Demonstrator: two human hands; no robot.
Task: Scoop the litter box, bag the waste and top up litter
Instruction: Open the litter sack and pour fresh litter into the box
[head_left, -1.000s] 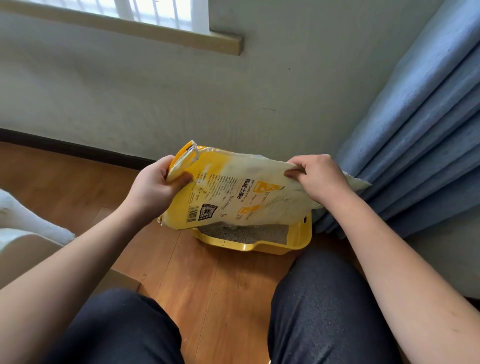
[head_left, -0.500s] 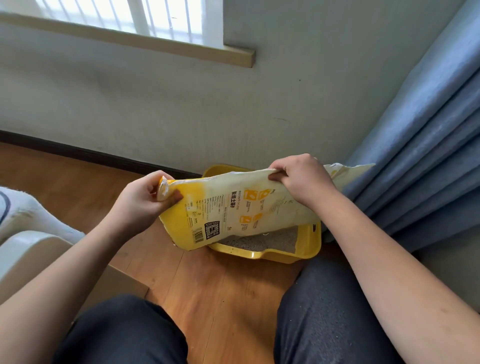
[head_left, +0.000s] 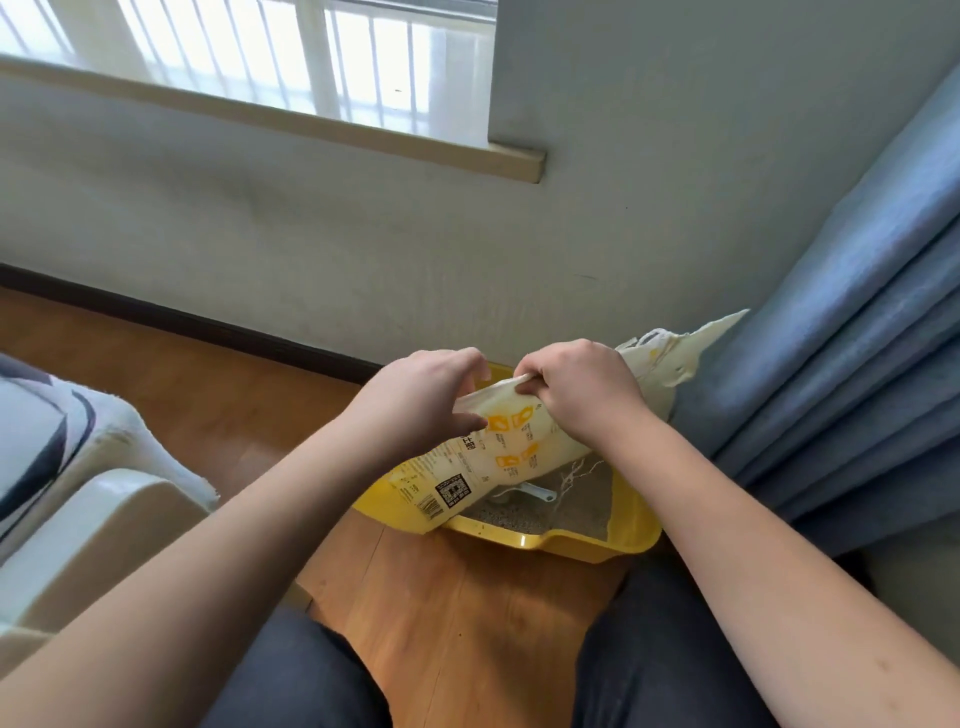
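A yellow and white litter bag (head_left: 483, 462) hangs tilted over the yellow litter box (head_left: 587, 543), its lower yellow end resting at the box's left front. My left hand (head_left: 421, 405) presses on the bag's upper middle with bent fingers. My right hand (head_left: 582, 389) grips a fold of the bag just to the right; the torn top sticks out toward the curtain. Grey litter (head_left: 576, 506) fills the box, and a pale scoop (head_left: 530, 491) lies in it, partly hidden under the bag.
The box sits on the wooden floor (head_left: 447, 613) against the wall. A blue curtain (head_left: 841, 364) hangs at its right. A pale cushioned seat (head_left: 88, 530) stands at the left. My knees in dark trousers (head_left: 670, 654) frame the floor in front.
My left hand has slid from the bag's left end up to its middle, close to my right hand. The bag has swung lower and more upright over the box.
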